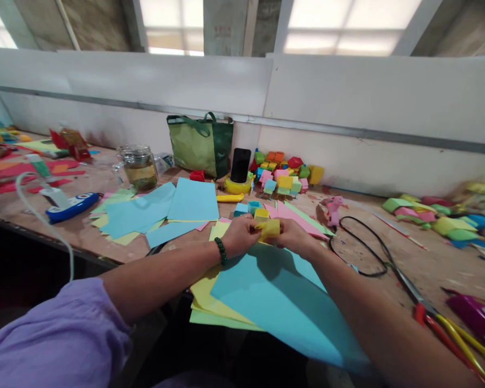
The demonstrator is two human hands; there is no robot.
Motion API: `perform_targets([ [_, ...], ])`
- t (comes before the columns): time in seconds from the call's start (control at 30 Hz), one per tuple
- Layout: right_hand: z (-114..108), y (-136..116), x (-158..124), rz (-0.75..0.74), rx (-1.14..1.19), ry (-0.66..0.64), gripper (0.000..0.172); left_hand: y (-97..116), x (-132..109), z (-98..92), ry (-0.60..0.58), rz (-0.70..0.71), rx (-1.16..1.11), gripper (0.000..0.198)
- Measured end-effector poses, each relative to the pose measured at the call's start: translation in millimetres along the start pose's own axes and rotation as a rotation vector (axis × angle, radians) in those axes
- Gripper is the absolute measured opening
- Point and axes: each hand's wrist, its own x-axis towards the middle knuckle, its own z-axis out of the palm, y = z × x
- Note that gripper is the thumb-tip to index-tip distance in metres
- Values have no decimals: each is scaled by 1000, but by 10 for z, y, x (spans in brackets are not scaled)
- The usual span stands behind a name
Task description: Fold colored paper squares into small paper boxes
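We've got one yellow paper piece (270,230) pinched in left hand (239,235) and right hand (295,236), over big blue sheet (281,293) — three little paper boxes (261,216) just behind. One green bag (198,145) farther back — lettering (180,161) too blurry for us.

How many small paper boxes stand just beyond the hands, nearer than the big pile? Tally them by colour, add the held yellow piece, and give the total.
Blue boxes: 2
Yellow box: 1
Held yellow piece: 1
Total: 4
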Motion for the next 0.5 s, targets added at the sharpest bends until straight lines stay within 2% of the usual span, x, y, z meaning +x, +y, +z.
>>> perform_targets([
  [0.27,-136,-6,-3,167,138,-92,29,57,-22,-21,31,36,19,18],
  [0.5,-111,-64,-11,139,175,-117,42,98,-51,-61,-42,50,12,15],
])
